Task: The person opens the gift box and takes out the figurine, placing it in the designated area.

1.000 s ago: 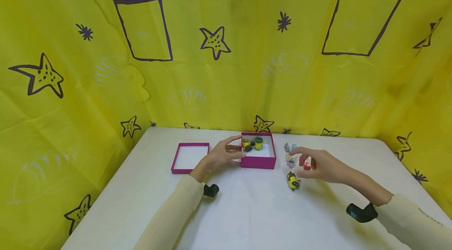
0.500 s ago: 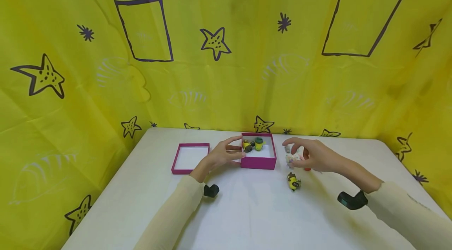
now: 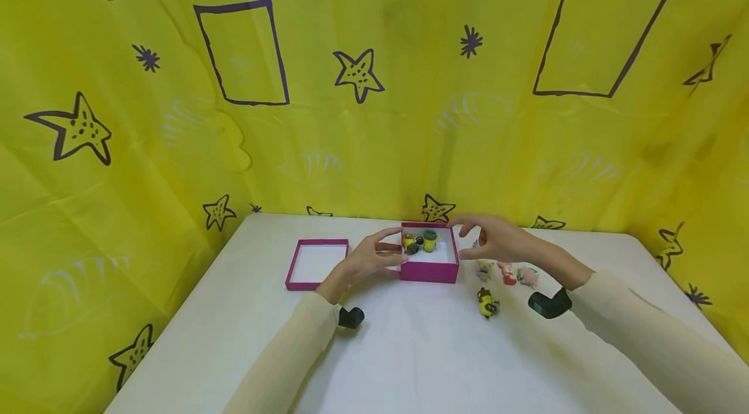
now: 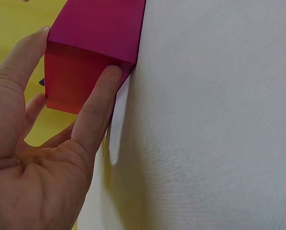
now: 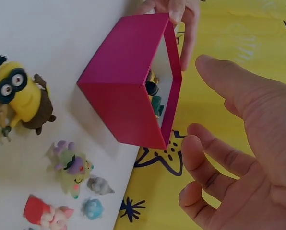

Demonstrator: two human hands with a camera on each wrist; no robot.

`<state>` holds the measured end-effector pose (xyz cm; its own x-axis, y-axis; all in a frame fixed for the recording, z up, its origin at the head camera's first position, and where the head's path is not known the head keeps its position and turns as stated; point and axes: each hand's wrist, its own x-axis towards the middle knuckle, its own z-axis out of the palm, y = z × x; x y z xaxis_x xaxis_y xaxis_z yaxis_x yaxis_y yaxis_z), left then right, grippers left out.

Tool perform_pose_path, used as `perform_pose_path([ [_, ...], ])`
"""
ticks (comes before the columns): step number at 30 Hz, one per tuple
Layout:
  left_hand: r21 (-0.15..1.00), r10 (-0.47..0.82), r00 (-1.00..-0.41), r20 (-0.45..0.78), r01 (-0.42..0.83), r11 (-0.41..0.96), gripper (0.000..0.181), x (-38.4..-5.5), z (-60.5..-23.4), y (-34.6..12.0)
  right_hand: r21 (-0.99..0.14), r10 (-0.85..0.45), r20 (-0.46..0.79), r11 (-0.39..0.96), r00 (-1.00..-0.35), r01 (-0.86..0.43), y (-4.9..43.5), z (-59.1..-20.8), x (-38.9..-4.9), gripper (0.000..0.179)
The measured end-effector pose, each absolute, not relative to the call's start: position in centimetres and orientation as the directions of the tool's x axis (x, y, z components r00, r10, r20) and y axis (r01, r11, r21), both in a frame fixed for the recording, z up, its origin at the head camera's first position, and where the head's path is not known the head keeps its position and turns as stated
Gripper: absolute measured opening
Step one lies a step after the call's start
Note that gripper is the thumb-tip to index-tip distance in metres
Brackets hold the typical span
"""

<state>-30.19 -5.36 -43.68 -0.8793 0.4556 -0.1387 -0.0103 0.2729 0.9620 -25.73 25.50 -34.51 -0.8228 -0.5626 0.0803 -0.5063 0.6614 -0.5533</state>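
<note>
An uncovered magenta box (image 3: 430,272) with a white inside stands near the table's back edge. Yellow toy figures (image 3: 430,241) with dark and green parts lie in it. My left hand (image 3: 368,259) rests its spread fingers against the box's left side; one fingertip (image 4: 113,73) touches the wall near the bottom edge. At the box's right rim is my right hand (image 3: 497,240), its fingers loosely bent and apart, holding nothing. The right wrist view shows a gap between these fingers and the box. Right of the box, a goggled Minion figure (image 5: 25,98) lies on the table.
The shallow magenta lid (image 3: 317,263) lies inside up, left of the box. Small figures lie to the right: a green and purple one (image 5: 72,165), a grey one (image 5: 101,185), a blue one (image 5: 92,209) and a red and pink one (image 5: 47,213). Behind hangs a yellow curtain (image 3: 374,141).
My right hand has moved left and away from me, from over the small figures to the box's right rim. My left hand has stayed at the box.
</note>
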Motion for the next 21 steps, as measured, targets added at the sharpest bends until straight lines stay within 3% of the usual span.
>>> perform_pose_path([
  [21,0.959,0.447,-0.883,-0.143,-0.012,0.283,0.074,-30.3,-43.7,-5.4,-0.581,-0.540,-0.031,0.694,-0.841,-0.425,22.5,-36.2,-30.2,0.061],
])
